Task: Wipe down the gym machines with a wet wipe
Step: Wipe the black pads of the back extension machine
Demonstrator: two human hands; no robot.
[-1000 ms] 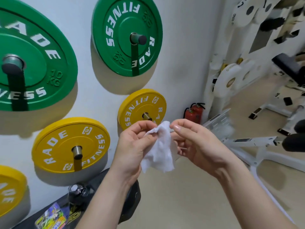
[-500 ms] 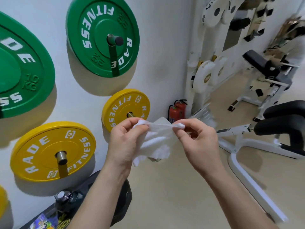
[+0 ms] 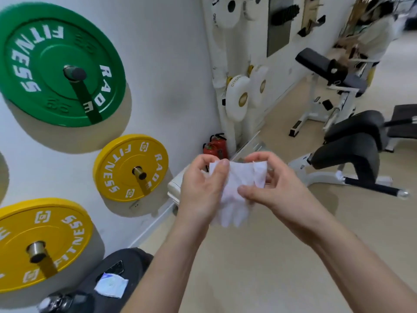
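Head view: likely unfolding step, no wiping yet.
Left hand (image 3: 198,193): pinches wipe (image 3: 237,184).
Right hand (image 3: 282,193): pinches wipe.
Padded machine (image 3: 352,154): right of wipe; next, carry wipe there.

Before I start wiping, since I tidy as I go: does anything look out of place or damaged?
Only a small white-and-blue packet lies loose on the black pad at lower left, like litter. The weight plates hang on their pegs; nothing looks spilled or broken.
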